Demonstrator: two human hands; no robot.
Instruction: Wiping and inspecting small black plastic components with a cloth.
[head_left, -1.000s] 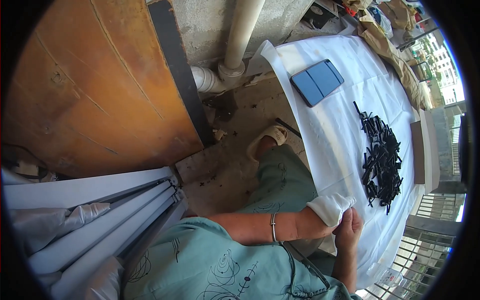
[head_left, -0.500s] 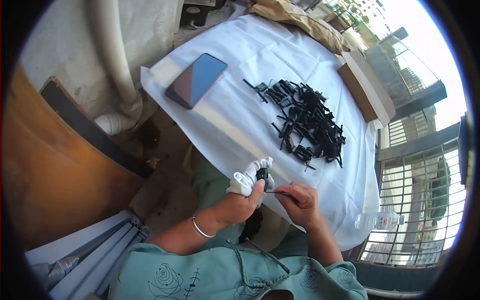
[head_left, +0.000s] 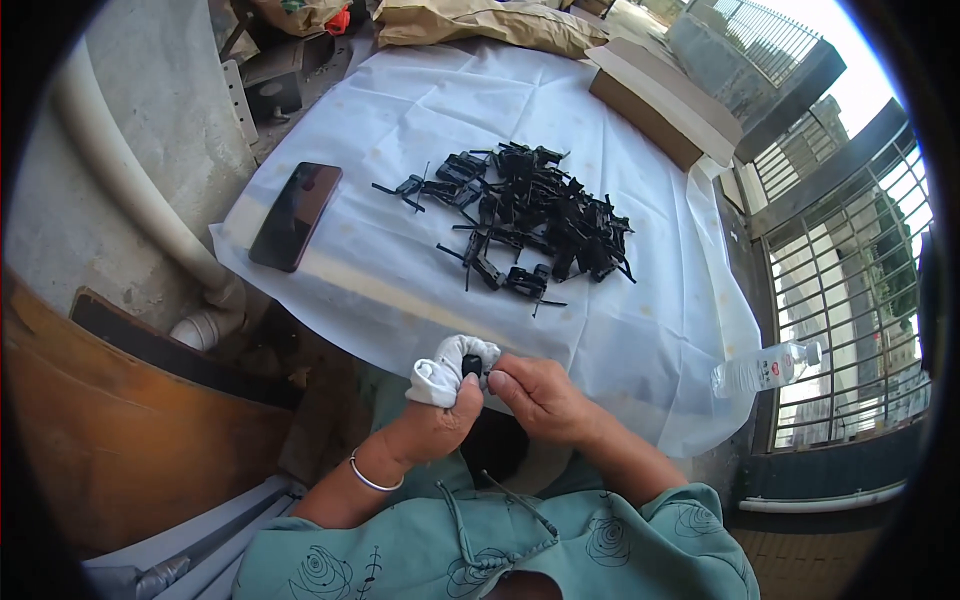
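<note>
Crowding the white cloth (head_left: 390,305): heaped black parts (head_left: 560,215), phone (head_left: 295,217), bottle (head_left: 765,368), carton (head_left: 645,110).

We're getting bright daylight, with the sky (head_left: 885,50) blown out upper right. White sheet (head_left: 640,350) has soft crease shadows; black pile (head_left: 550,205) loses detail. We see dull reflections on the phone (head_left: 295,217), dim lower left, fisheye-bent pipe (head_left: 128,180), black rim.

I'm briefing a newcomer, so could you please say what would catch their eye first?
A heap of black parts in the middle of the white-covered table stands out first. By the table's near edge, the left hand, partly in white cloth, holds a small black piece beside the right hand.
</note>
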